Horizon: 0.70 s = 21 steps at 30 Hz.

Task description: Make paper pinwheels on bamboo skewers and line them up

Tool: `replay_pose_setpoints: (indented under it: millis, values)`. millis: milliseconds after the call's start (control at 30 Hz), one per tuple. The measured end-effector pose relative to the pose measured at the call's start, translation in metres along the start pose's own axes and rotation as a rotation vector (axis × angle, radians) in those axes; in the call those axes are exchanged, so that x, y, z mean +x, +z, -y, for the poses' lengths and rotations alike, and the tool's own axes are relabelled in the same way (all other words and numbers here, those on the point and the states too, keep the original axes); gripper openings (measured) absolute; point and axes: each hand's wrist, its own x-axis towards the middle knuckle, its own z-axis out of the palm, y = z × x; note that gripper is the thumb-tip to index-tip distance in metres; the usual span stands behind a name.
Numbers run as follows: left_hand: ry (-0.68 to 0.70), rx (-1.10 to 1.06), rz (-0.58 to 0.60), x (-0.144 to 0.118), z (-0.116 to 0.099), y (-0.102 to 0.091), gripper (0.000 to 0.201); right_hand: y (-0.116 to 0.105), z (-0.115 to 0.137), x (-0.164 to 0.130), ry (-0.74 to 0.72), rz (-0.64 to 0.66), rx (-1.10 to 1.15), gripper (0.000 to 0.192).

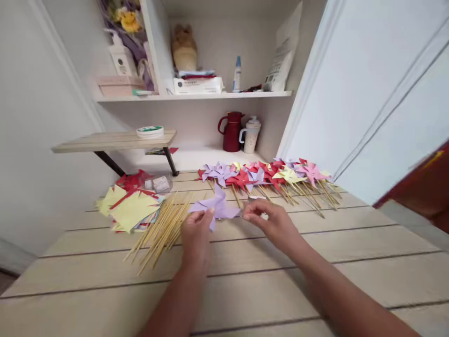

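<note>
A lavender paper pinwheel point(218, 206), its blades folded in, is pinched between the thumb and fingers of my left hand point(197, 231). My right hand point(266, 217) is held just right of the pinwheel with thumb and fingertips drawn together. Whatever lies between those fingertips is too small to make out. A small whitish piece point(257, 198) shows behind the right hand. Left of my left hand lies a loose bundle of thin bamboo sticks point(163, 234). Beyond both hands, many pinwheels on sticks point(257, 175) in red, lavender, yellow and pink lie in a row.
Cut paper sheets point(135, 210), yellow on top, are stacked at the left beside a small clear container point(161, 184). A raised wooden stand point(115, 140) carries a round white tub point(150, 132). A red jug point(232, 133) and a speckled cup point(251, 135) stand at the back under a shelf point(228, 95).
</note>
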Motion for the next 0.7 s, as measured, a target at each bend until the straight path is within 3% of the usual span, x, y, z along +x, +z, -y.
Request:
replay_pose_setpoints:
  millis: [233, 333, 467, 700]
  values:
    - [0.056, 0.079, 0.043, -0.007, 0.004, 0.006, 0.02, 0.008, 0.013, -0.004, -0.122, -0.087, 0.015, 0.012]
    - [0.139, 0.144, 0.068, -0.007, 0.01, 0.005, 0.022, 0.009, 0.015, -0.006, -0.157, -0.087, 0.023, 0.011]
    - [0.241, 0.217, 0.113, -0.009, 0.013, 0.004, 0.022, 0.012, 0.014, -0.008, -0.164, -0.103, 0.046, 0.008]
    - [0.282, 0.207, 0.129, -0.01, 0.013, 0.005, 0.019, 0.015, 0.007, -0.007, -0.137, -0.17, 0.1, 0.005]
